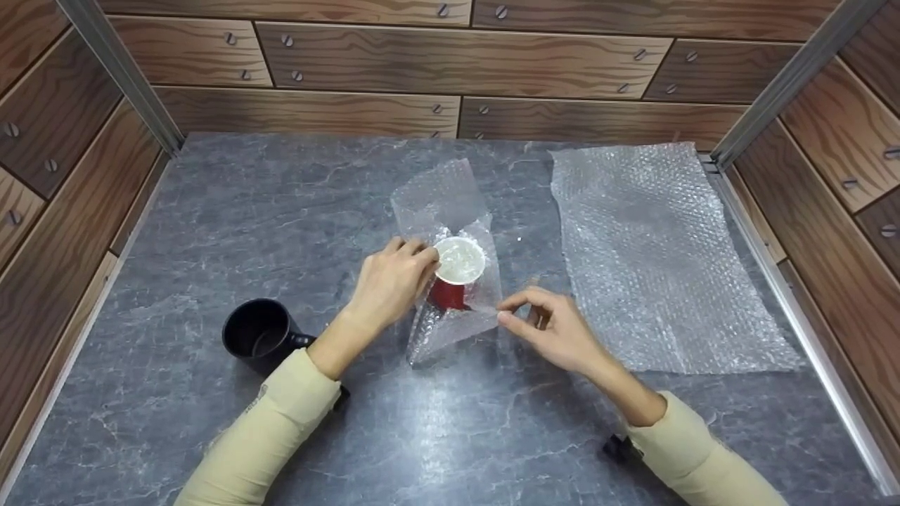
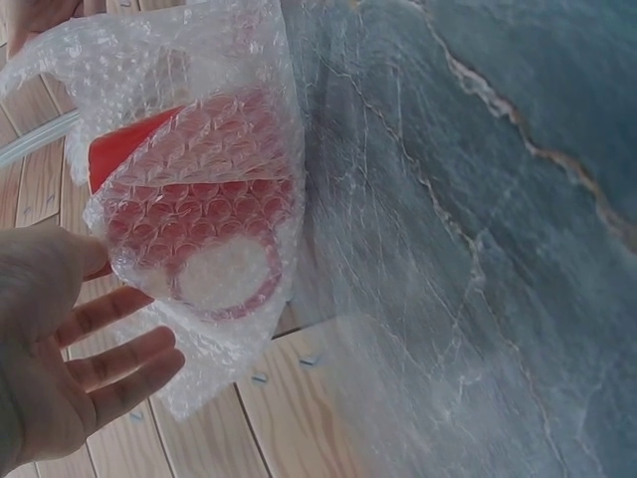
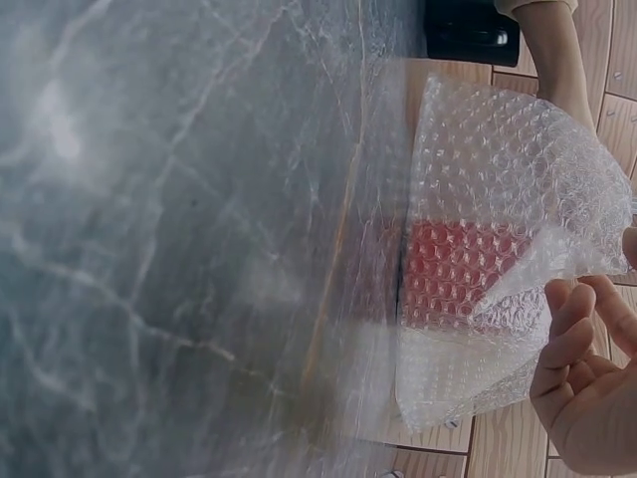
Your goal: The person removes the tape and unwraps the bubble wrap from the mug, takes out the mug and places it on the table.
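A red mug (image 1: 448, 295) with a pale inside stands upright on a strip of bubble wrap (image 1: 439, 200), which is folded up around it. Through the wrap, the left wrist view shows the mug's handle (image 2: 271, 269). My left hand (image 1: 395, 277) pinches the wrap against the mug's rim between thumb and index finger, its other fingers spread loosely. On the mug's near right side, my right hand (image 1: 552, 325) pinches a corner of the wrap between thumb and index finger and draws it out from the mug. In the right wrist view, a wrap flap (image 3: 537, 269) crosses the red side.
A black mug (image 1: 259, 330) stands to the left, its handle close to my left forearm. A larger bubble wrap sheet (image 1: 654, 260) lies flat at the right. Wood-patterned walls (image 1: 464, 60) and metal rails bound the grey marbled table (image 1: 281, 183).
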Demonstrator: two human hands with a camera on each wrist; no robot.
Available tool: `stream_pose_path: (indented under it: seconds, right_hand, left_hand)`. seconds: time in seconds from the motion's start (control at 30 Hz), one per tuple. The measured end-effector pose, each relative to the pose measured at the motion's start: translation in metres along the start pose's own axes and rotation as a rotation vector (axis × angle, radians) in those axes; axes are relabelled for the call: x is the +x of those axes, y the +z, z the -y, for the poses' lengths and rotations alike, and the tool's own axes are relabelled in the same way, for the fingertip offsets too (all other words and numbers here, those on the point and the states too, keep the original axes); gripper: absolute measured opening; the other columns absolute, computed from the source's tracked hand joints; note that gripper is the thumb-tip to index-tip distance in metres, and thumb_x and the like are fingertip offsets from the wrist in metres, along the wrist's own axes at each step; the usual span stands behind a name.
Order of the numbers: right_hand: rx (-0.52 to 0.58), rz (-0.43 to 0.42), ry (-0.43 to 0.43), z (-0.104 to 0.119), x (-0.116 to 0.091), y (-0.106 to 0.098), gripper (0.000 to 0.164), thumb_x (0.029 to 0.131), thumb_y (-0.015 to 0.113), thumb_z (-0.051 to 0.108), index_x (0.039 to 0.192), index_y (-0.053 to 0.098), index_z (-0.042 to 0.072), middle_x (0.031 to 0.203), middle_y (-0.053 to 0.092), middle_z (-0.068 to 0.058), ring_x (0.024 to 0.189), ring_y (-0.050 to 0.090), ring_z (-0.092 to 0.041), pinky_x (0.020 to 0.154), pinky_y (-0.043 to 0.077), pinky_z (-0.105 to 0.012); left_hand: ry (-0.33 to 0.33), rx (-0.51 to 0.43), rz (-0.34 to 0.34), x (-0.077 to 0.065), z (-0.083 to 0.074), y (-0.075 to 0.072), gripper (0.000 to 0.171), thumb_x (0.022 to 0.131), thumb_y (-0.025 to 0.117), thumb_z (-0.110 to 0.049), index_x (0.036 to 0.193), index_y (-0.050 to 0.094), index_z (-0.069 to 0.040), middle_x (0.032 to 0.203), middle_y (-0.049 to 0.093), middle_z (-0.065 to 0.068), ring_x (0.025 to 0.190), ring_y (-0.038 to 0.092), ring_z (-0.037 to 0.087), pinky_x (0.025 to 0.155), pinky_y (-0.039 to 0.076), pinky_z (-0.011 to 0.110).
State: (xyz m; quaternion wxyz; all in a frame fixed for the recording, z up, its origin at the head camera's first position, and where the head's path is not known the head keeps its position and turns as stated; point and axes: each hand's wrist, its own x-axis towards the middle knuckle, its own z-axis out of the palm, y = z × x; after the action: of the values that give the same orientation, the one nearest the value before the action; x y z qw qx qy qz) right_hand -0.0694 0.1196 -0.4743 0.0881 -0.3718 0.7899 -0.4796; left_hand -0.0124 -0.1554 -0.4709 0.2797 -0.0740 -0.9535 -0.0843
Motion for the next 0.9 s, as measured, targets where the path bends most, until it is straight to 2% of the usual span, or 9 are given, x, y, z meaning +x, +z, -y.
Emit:
stream_pose_path:
  seconds: [0.53, 0.67, 0.9]
  right_hand:
    - [-0.024, -0.003, 0.053, -0.002, -0.008, 0.001, 0.007, 0.098, 0.074, 0.019, 0.099, 0.079, 0.014, 0.083, 0.069, -0.005, 0.064, 0.052, -0.003, 0.058, 0.045, -0.017]
    - [-0.025, -0.009, 0.025, -0.004, -0.010, 0.002, 0.005, 0.097, 0.076, 0.017, 0.098, 0.079, 0.014, 0.082, 0.069, 0.000, 0.063, 0.052, -0.002, 0.056, 0.045, -0.018]
    - [-0.020, 0.001, -0.012, -0.009, -0.015, 0.000, 0.006, 0.094, 0.078, 0.014, 0.100, 0.079, 0.014, 0.086, 0.073, -0.002, 0.062, 0.054, -0.001, 0.054, 0.047, -0.019]
  left_hand:
    - [0.013, 0.018, -0.012, -0.001, -0.001, 0.000, 0.015, 0.104, 0.066, -0.025, 0.096, 0.071, -0.014, 0.098, 0.075, 0.004, 0.086, 0.070, 0.028, 0.054, 0.061, 0.040]
    - [0.014, 0.019, -0.009, 0.000, 0.000, 0.001, 0.015, 0.104, 0.065, -0.025, 0.096, 0.072, -0.014, 0.098, 0.075, 0.004, 0.086, 0.070, 0.028, 0.054, 0.061, 0.040]
    - [0.013, 0.017, -0.013, 0.000, 0.000, 0.000, 0.015, 0.104, 0.066, -0.026, 0.096, 0.072, -0.015, 0.098, 0.075, 0.004, 0.086, 0.070, 0.028, 0.055, 0.062, 0.040]
